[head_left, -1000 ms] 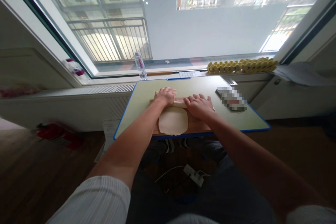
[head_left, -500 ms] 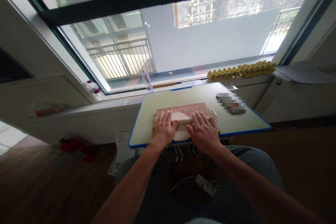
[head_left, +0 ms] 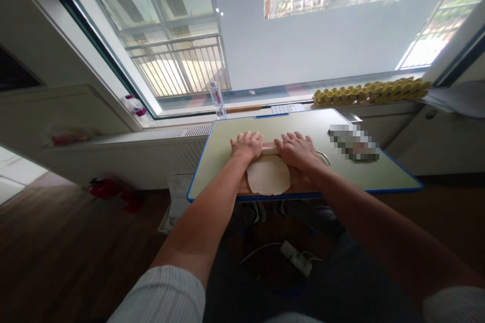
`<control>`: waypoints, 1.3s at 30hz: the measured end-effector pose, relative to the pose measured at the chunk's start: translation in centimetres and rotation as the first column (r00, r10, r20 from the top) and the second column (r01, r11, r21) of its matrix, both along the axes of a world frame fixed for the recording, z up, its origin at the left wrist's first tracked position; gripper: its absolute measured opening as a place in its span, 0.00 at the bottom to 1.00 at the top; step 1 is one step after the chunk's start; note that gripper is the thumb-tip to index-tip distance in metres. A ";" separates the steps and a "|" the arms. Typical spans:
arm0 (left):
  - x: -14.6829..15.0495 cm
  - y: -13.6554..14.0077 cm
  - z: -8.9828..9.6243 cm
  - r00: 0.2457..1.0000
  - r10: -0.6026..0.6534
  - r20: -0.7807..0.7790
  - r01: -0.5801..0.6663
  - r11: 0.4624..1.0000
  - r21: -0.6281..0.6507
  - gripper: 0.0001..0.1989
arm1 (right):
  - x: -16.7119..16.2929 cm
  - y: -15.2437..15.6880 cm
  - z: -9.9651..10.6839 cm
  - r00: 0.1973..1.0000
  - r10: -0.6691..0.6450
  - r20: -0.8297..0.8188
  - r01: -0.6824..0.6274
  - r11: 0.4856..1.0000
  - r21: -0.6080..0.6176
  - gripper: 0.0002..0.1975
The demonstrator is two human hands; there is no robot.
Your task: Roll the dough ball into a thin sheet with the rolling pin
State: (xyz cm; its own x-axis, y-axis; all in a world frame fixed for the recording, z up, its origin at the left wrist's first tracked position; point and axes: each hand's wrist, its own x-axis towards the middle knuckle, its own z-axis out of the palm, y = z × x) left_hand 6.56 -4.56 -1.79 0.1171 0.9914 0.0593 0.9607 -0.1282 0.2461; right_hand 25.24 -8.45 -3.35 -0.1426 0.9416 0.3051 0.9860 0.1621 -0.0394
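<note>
A pale rolling pin (head_left: 269, 149) lies crosswise over the far part of a wooden cutting board (head_left: 302, 185). My left hand (head_left: 247, 145) rests on the pin's left end, palm down, with its fingers stretched forward and slightly spread. On the right end lies my right hand (head_left: 297, 149), also flat, its fingers extended past the pin. Between my forearms a thin, rounded sheet of dough (head_left: 269, 175) shows on the board, on the near side of the pin. The board's metal handle (head_left: 324, 158) sticks out at the right, partly hidden by my right arm.
The board sits on a small blue-edged table (head_left: 223, 144). A pixelated object (head_left: 354, 142) lies at its right. On the windowsill stand a clear bottle (head_left: 217, 101) and a yellow egg tray (head_left: 371, 92). A power strip (head_left: 296, 258) is below, a red fire extinguisher (head_left: 115, 193) at left.
Both hands have pushed the rolling pin forward, away from me, toward the board's far side. More of the dough sheet is now uncovered. My view has tilted down and leaned closer.
</note>
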 end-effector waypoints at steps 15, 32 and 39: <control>-1.3 -12.4 0.1 0.995 -0.086 0.059 0.078 0.988 0.131 0.22 | 0.3 -10.2 0.2 0.982 0.153 -0.113 -0.154 0.988 0.001 0.26; -2.4 -14.5 -0.6 0.999 0.028 0.028 -0.031 0.991 0.132 0.32 | -1.9 -7.2 2.1 0.993 0.107 0.055 -0.103 0.991 -0.081 0.29; -2.2 -11.5 -0.4 0.995 0.086 -0.051 -0.081 0.992 0.097 0.33 | -2.4 -6.1 4.1 0.990 0.112 0.091 -0.102 0.990 -0.100 0.25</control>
State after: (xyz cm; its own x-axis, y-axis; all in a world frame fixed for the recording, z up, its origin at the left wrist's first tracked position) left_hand 4.38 -16.09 -2.16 0.0395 0.9880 0.1491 0.9809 -0.0668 0.1828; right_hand 22.87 -14.57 0.71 -0.2683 0.9434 0.1949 0.9631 0.2669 0.0342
